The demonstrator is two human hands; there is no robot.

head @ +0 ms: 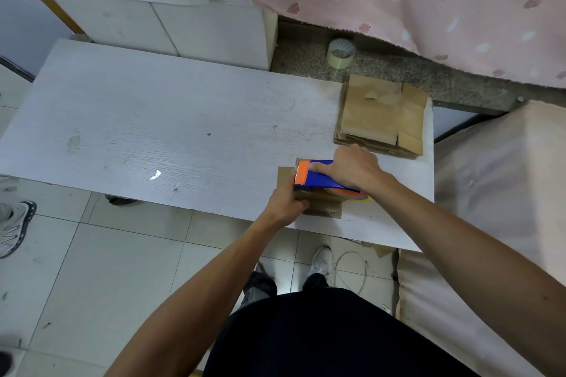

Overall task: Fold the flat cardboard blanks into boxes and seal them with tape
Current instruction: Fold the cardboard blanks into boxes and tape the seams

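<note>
Right hand (356,170) grips 1 blue tape dispenser (321,178), index finger along its top. Left hand (283,203) curls round 1 cardboard box (324,208) at the table's (153,131) 4 o'clock. Judgement: brace the box firmly, draw the dispenser flat along the seam, press the tape down. 1 stack of blanks (379,119) lies at 2 o'clock, sheets uncountable. 1 spare tape roll (340,52) lies beyond, at 1 o'clock.

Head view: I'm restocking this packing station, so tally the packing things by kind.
Tape dispenser: 1
Loose tape roll: 1
Box being taped: 1
Stack of flat blanks: 1 (sheets too tight to count)
Total: 4
</note>
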